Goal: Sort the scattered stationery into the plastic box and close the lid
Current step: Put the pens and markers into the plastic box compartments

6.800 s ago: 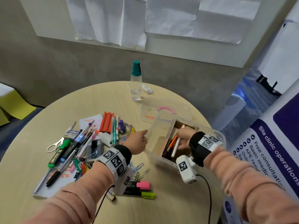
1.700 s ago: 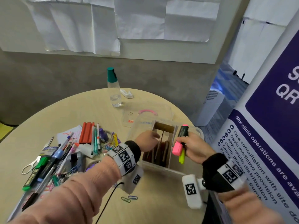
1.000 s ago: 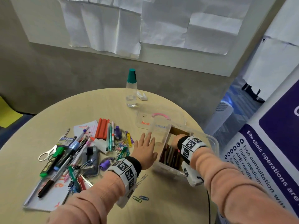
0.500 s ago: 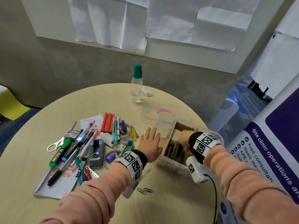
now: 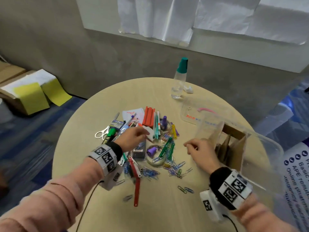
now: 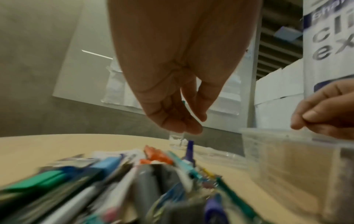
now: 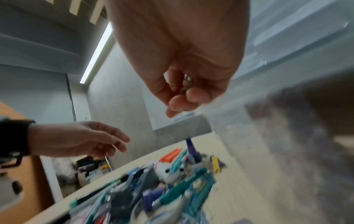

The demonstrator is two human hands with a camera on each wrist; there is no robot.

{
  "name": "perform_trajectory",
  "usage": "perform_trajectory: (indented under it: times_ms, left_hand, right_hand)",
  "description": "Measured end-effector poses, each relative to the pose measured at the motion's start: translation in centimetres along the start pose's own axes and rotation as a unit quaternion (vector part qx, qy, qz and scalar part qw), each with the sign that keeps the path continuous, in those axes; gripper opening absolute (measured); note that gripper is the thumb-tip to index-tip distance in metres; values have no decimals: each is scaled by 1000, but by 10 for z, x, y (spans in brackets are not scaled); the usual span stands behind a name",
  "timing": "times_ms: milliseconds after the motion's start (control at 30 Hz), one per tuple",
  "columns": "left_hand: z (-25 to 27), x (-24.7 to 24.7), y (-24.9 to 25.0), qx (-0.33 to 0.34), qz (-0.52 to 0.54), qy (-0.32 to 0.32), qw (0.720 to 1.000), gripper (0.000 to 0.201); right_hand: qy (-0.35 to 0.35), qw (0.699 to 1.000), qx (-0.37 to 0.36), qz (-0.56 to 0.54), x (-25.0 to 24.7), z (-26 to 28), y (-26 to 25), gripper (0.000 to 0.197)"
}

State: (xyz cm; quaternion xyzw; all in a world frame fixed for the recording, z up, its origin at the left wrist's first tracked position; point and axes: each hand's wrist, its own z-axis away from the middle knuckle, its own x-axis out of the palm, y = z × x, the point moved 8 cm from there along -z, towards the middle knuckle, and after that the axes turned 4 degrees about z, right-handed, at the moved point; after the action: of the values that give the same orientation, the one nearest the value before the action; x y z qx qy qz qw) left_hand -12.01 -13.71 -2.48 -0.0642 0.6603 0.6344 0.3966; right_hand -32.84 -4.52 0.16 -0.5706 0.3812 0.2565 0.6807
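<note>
The clear plastic box (image 5: 207, 131) with cardboard dividers (image 5: 234, 148) stands open at the table's right; its lid (image 5: 197, 113) lies flat behind it. Scattered stationery fills the table's middle: scissors (image 5: 102, 133), a red block (image 5: 148, 118), teal pens (image 5: 156, 126), a white corrector (image 5: 149, 133), a grey stapler (image 5: 138, 153) and several paper clips (image 5: 173, 166). My left hand (image 5: 142, 133) hovers over the pile beside the corrector, fingers hanging loosely (image 6: 191, 125), holding nothing. My right hand (image 5: 187, 146) hangs just left of the box, fingers loosely curled (image 7: 180, 100); nothing shows plainly in it.
A bottle with a teal cap (image 5: 179, 81) stands at the table's far edge. A long red strip (image 5: 136, 178) lies toward me from the pile, with loose clips (image 5: 184, 189) near it. A printed banner (image 5: 297, 173) stands close on the right. Cardboard boxes (image 5: 30, 96) sit on the floor at left.
My right hand has come out of the box and now hangs left of it. My left hand has left the box's wall and moved left over the pile.
</note>
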Motion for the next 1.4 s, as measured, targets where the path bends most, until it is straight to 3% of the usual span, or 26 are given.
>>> perform_trajectory:
  times_ms: [67, 233, 367, 500, 600, 667, 767, 833, 900, 967, 1033, 1100, 1200, 1333, 1400]
  left_hand:
    - [10, -14, -29, -20, -41, 2, 999, 22]
    - [33, -7, -77, -41, -87, -56, 994, 19]
    - [41, 6, -88, -24, -106, -63, 992, 18]
    - [45, 16, -91, 2, -130, -49, 990, 16]
    - [47, 23, -94, 5, -136, -52, 989, 19]
    - [47, 26, -94, 13, -141, -61, 988, 20]
    - [47, 31, -87, 36, -154, -81, 984, 23]
    - [46, 33, -77, 53, -157, -89, 982, 24]
    - [46, 32, -64, 73, -125, -78, 986, 28]
    - [49, 29, -45, 94, -38, -51, 994, 38]
    - [52, 29, -26, 117, 45, -42, 991, 56]
    - [55, 36, -8, 145, 45, -44, 987, 65]
    - [55, 44, 2, 152, -24, -60, 986, 45]
    - [53, 43, -13, 119, -66, -41, 990, 24]
    - [53, 31, -28, 75, -41, -8, 996, 19]
  right_hand:
    - [6, 998, -8, 69, 21, 0, -8, 24]
    - [9, 991, -49, 128, 68, -4, -26, 24]
    - [-39, 975, -52, 213, 111, -16, -21, 38]
    - [-55, 944, -90, 312, 134, -28, -18, 28]
    - [-45, 944, -106, 309, 137, -30, -11, 27]
    - [-12, 951, -132, 279, 130, -27, -13, 30]
    - [93, 973, -171, 124, 100, -14, -27, 23]
    - [185, 972, -141, -14, 72, -2, -26, 17]
    - [225, 956, -69, -173, 55, 7, -17, 17]
    - [201, 931, -25, -304, 52, 16, -17, 23]
    - [130, 917, -12, -377, 61, 24, -26, 27]
    - [58, 911, -4, -408, 74, 31, -37, 26]
    - [12, 899, 26, -438, 89, 31, -41, 21]
    - [-59, 858, 84, -503, 105, 16, -33, 11]
    - [-61, 882, 105, -456, 111, 5, -23, 13]
